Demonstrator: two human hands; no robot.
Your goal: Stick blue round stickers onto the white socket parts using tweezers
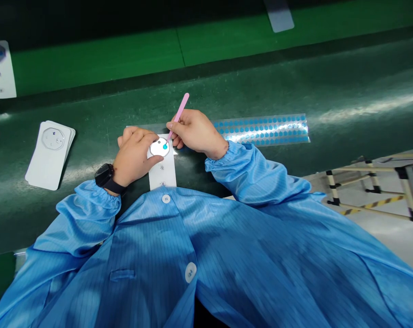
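A white rectangular panel (167, 175) lies on the dark green surface right in front of my body, with a silvery eight-sided area near its far end. My left hand (133, 152) grips this end, thumb on the near side and fingers curled along the far side. Pinched in my right hand (199, 130) is a pair of pink tweezers (182, 107), tilted with the tips down. The tips meet a small blue round sticker (165, 146) on the eight-sided area. Whether they still grip the sticker is too small to tell.
A clear strip (267, 129) with rows of blue round stickers lies to the right, partly under my right wrist. At left sits a stack of similar white panels (49, 159). Another panel (3, 73) is at the far left edge, and a white piece (280, 18) lies farther back.
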